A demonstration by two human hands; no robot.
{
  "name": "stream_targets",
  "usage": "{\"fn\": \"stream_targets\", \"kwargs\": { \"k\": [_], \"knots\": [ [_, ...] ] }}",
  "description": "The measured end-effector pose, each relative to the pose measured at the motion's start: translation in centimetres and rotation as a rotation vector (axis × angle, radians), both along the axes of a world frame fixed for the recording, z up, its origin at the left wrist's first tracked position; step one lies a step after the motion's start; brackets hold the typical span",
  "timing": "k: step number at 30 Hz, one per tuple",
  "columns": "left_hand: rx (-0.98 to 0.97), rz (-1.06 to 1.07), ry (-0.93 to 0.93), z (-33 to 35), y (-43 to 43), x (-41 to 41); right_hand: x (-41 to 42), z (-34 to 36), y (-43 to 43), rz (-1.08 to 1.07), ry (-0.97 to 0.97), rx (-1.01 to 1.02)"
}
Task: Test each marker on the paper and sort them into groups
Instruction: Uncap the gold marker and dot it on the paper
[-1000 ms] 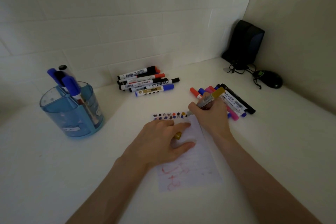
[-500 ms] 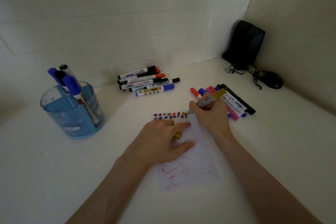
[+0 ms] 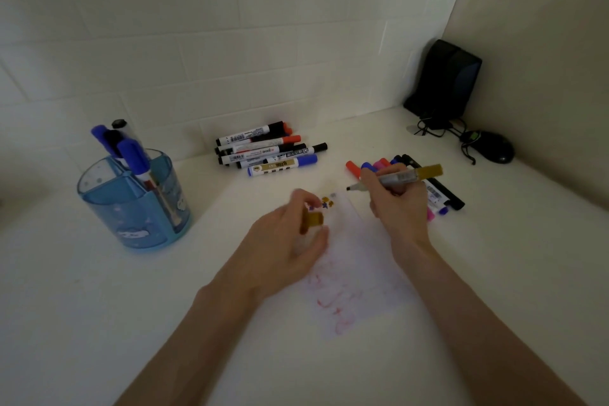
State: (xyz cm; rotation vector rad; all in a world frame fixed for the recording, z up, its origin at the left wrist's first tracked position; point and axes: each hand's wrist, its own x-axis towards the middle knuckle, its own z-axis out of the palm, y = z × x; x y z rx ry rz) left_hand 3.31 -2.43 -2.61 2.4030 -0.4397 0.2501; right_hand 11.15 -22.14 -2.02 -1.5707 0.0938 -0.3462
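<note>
I have the right hand [image 3: 395, 208] gripping the gold marker [image 3: 400, 177], nib above the paper [image 3: 362, 260]; the left hand [image 3: 283, 250] pinches the gold cap [image 3: 313, 219] between thumb and fingers.

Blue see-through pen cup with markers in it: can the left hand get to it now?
Probably yes. Only bare white table lies between the left hand and the blue see-through plastic pen cup. But that hand holds the small gold marker cap, so grabbing could be awkward.

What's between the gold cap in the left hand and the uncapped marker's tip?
Head view: only the top of the white paper sheet with its small coloured test marks between the gold cap and the grey gold-ended marker.
</note>
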Motion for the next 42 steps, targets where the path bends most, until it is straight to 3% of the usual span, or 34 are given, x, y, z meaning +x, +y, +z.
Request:
{"fn": "stream_targets", "kwargs": {
  "k": [3, 11, 16, 25, 30, 42],
  "knots": [
    [-0.161, 0.078, 0.023, -0.2, 0.9, 0.5, -0.7, 1.0, 0.1, 0.133, -0.012, 0.154],
    [-0.217, 0.211, 0.01, 0.0, 1.6, 1.0, -1.6, 1.9, 0.3, 0.354, 0.132, 0.208],
    [-0.281, 0.235, 0.071, -0.2, 1.6, 1.1, -2.0, 1.7, 0.7, 0.428, 0.102, 0.143],
    [-0.313, 0.166, -0.045, 0.5, 1.5, 0.9, -2.6, 1.5, 1.1, 0.528, 0.077, -0.059],
    [-0.367, 0.172, -0.025, 0.5, 1.8, 1.0, -2.2, 2.3, -0.2, 0.717, 0.25, 0.136],
    [-0.463, 0.125, -0.103, 0.2, 2.1, 1.0, -3.3, 0.8, 1.5, 0.672, 0.102, 0.202]
  ]
}}
